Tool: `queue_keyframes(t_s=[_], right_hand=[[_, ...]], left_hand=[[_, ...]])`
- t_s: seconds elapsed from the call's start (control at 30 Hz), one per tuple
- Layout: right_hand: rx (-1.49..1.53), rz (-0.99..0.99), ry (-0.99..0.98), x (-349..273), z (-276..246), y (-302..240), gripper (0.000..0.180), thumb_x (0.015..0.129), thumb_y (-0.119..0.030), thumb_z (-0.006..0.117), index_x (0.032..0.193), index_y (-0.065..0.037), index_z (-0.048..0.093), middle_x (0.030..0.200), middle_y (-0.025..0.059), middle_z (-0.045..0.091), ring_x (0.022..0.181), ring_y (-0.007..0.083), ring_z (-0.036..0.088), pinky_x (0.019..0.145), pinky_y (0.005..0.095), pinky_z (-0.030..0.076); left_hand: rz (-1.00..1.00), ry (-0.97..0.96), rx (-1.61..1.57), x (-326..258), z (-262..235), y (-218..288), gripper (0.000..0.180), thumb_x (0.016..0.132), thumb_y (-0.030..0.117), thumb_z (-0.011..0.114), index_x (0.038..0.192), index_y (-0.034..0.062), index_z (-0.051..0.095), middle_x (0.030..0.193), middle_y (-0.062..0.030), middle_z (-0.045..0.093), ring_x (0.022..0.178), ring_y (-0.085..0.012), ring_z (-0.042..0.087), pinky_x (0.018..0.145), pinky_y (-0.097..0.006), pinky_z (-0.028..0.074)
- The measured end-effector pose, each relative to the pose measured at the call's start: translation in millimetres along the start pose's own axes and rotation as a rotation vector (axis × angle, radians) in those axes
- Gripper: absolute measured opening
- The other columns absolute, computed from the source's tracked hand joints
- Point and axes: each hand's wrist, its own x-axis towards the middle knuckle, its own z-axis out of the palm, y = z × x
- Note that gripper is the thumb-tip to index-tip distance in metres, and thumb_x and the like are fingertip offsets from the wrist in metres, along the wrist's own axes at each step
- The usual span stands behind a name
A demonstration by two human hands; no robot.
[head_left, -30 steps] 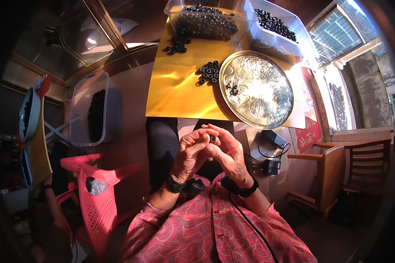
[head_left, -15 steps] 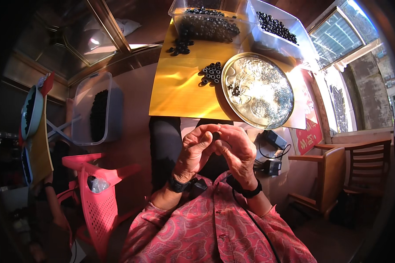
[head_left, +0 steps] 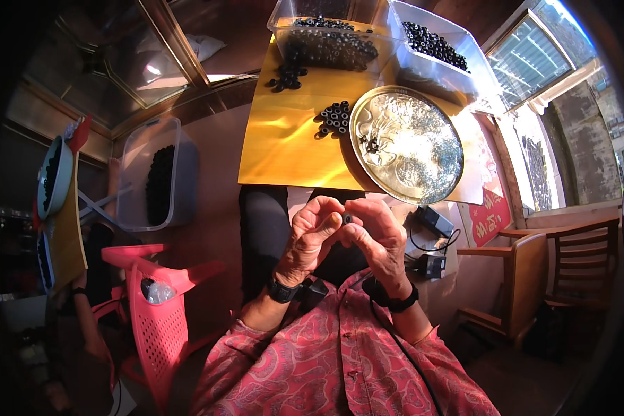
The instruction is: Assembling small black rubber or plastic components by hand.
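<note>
This looks like a home workroom: wooden armchair [head_left: 528,288], pink plastic chair [head_left: 161,329], bins [head_left: 433,78] of black parts [head_left: 433,46].

Off the near left corner of the counter [head_left: 277,163] stands a pink plastic chair [head_left: 161,333], a crumpled clear bag [head_left: 161,293] against it. Below the near right corner sit two black boxes [head_left: 432,266] with a looped cable [head_left: 449,240]. A red sheet [head_left: 489,219] shows beside the right edge; farther right are a wooden armchair [head_left: 527,277], a slatted chair [head_left: 584,260] and a framed window pane [head_left: 534,59]. Beyond the far left corner, metal-framed glazed panels [head_left: 135,66] lean dark.
</note>
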Motion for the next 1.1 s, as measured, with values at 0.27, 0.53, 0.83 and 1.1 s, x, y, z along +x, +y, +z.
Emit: queue_keyframes(t_s=[0.27,0.53,0.83,1.1], right_hand=[[-0.023,0.047,-0.002,-2.4,19.6,-8.6,0.054,0.087,-0.022,0.072,0.127,0.002,0.045,0.110,0.0097,0.059,0.097,0.0143,0.059,0.087,0.0281,0.048],[0.006,-0.039,0.068,2.8,30.9,0.0,0.048,0.087,-0.025,0.072,0.122,0.000,0.051,0.100,0.0080,0.061,0.088,0.0108,0.056,0.080,0.0251,0.048],[0.149,-0.057,0.050,3.4,40.5,3.3,0.046,0.087,-0.021,0.072,0.122,0.000,0.049,0.106,0.0079,0.060,0.090,0.0101,0.056,0.078,0.0245,0.048],[0.102,-0.079,0.076,3.8,45.8,-5.8,0.038,0.088,-0.016,0.070,0.117,-0.001,0.050,0.105,0.0088,0.062,0.089,0.0086,0.057,0.075,0.0228,0.049]], left_hand=[[-0.028,-0.040,0.077,-3.1,12.7,0.4,0.050,0.088,0.025,0.070,0.125,-0.0036,0.055,0.101,-0.0050,0.061,0.087,-0.0089,0.057,0.083,-0.022,0.047],[0.029,-0.034,0.060,-0.6,19.0,-1.5,0.045,0.089,0.026,0.069,0.119,-0.0050,0.059,0.090,0.0019,0.055,0.083,-0.0064,0.052,0.080,-0.021,0.043],[0.098,0.045,-0.001,-5.6,21.3,1.4,0.036,0.089,0.013,0.066,0.118,-0.0066,0.058,0.085,0.0024,0.054,0.083,-0.0074,0.055,0.081,-0.022,0.047],[0.064,0.003,0.024,-9.4,33.1,9.7,0.033,0.090,0.016,0.064,0.114,-0.0056,0.059,0.092,-0.0008,0.058,0.081,-0.0088,0.056,0.077,-0.024,0.049]])
